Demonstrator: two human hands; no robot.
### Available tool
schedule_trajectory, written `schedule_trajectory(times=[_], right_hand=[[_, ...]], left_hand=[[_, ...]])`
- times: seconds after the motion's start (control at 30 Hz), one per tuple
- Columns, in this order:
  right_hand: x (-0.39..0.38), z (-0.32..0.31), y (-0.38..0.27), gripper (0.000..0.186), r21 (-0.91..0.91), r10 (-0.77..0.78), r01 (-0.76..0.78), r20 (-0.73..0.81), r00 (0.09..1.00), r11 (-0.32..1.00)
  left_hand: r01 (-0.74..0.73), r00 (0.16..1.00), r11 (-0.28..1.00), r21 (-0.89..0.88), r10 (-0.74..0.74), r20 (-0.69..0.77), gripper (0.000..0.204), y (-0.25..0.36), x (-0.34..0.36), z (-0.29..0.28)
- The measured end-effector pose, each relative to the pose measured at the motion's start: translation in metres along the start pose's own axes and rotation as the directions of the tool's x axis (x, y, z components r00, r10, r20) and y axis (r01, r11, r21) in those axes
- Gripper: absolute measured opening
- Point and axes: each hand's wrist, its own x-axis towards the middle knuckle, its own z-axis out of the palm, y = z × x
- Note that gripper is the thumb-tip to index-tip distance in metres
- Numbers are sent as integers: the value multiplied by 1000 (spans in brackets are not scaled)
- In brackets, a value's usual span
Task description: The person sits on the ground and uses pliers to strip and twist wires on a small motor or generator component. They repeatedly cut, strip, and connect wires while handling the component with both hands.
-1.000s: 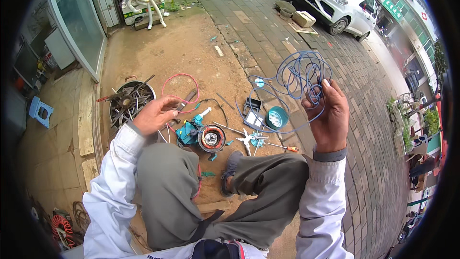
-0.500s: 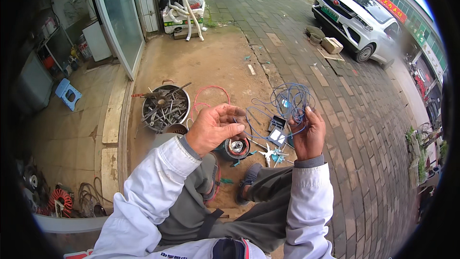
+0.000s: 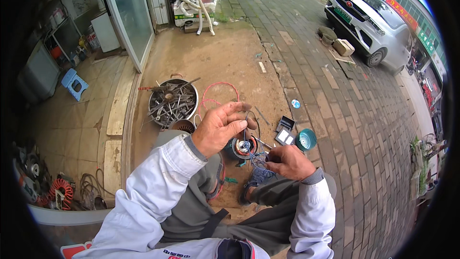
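Observation:
A thin blue wire (image 3: pixel 261 175) runs between my hands, its loose, tangled loops hanging over the ground near my shoe. Between thumb and fingers my left hand (image 3: pixel 221 128) pinches one strand, which makes a small loop above the fingertips. My right hand (image 3: pixel 290 162), lower and to the right, is closed on the bunch of wire with its back turned up. Just below and between the hands stands a round dark motor part (image 3: pixel 242 147) with a shiny metal centre, partly hidden by my fingers and the wire.
A metal pot of tools and metal pieces (image 3: pixel 172 101) stands left of centre. A small open black case (image 3: pixel 285 132) and a green round basket (image 3: pixel 305 139) lie right of the hands. Red cord (image 3: pixel 221 84) curls on the ground. A white car (image 3: pixel 369 24) is parked far right.
My right hand has come down and left, turning over, and the wire loops have dropped from upright to hanging low. The green basket now shows. The view has shifted slightly.

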Motion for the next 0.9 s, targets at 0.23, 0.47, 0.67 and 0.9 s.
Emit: schedule_trajectory(times=[0.23,0.47,0.67,0.9], right_hand=[[9,4,-16,51,400,60,93,-354,933,912],[36,48,-2,58,666,28,202,-318,948,718],[29,58,45,24,-4,188,-191,-179,966,982],[35,197,179,30,-95,603,-616,-136,786,782]], left_hand=[[71,995,997,40,-74,72,43,1,-3,-3],[-40,998,973,-226,27,-62,36,-4,3,-4],[-224,968,944,-241,187,-168,33,10,-7,-43],[-291,956,817,-498,263,-127,28,33,-26,-76]])
